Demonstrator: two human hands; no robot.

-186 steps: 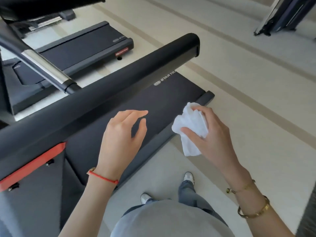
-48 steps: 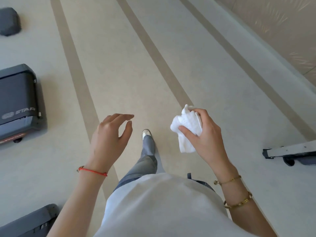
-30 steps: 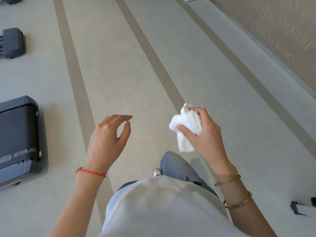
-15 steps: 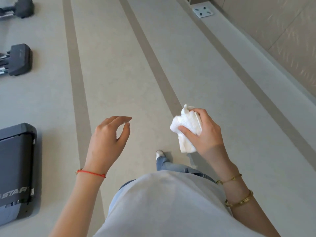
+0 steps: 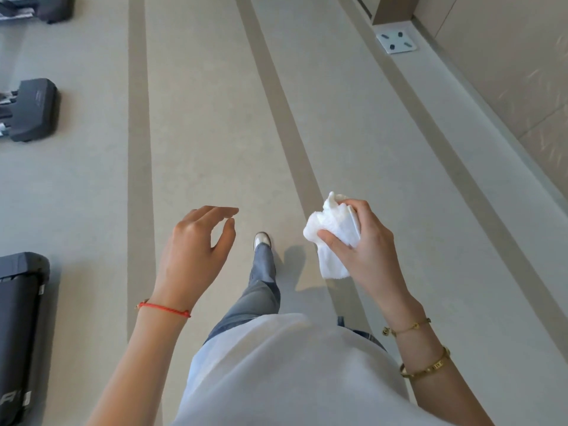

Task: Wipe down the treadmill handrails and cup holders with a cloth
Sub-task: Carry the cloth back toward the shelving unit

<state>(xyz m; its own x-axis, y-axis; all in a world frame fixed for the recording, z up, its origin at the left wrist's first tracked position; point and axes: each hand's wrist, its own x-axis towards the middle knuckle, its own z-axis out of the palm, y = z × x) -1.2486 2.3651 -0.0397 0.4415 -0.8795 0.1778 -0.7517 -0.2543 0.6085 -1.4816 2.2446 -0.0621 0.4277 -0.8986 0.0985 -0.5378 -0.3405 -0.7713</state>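
A crumpled white cloth (image 5: pixel 333 238) is bunched in my right hand (image 5: pixel 365 244), which is shut on it and held over the bare floor at centre right. My left hand (image 5: pixel 196 250) hangs in the air at centre left, empty, with its fingers curled and apart. The rear end of a black treadmill deck (image 5: pixel 21 327) shows at the lower left edge, well to the left of both hands. No handrail or cup holder is in view.
Pale floor with darker stripes (image 5: pixel 140 149) runs ahead. Black machine bases (image 5: pixel 35 109) sit at the left edge, another (image 5: pixel 46 7) at the top left. A white floor plate (image 5: pixel 396 41) lies by the beige wall (image 5: pixel 507 72) on the right. My leg and shoe (image 5: pixel 262 241) step forward.
I have walked forward along the floor: the treadmill end slid down and left, the machine bases and the white floor plate came nearer. Both hands kept their pose, the cloth still held.
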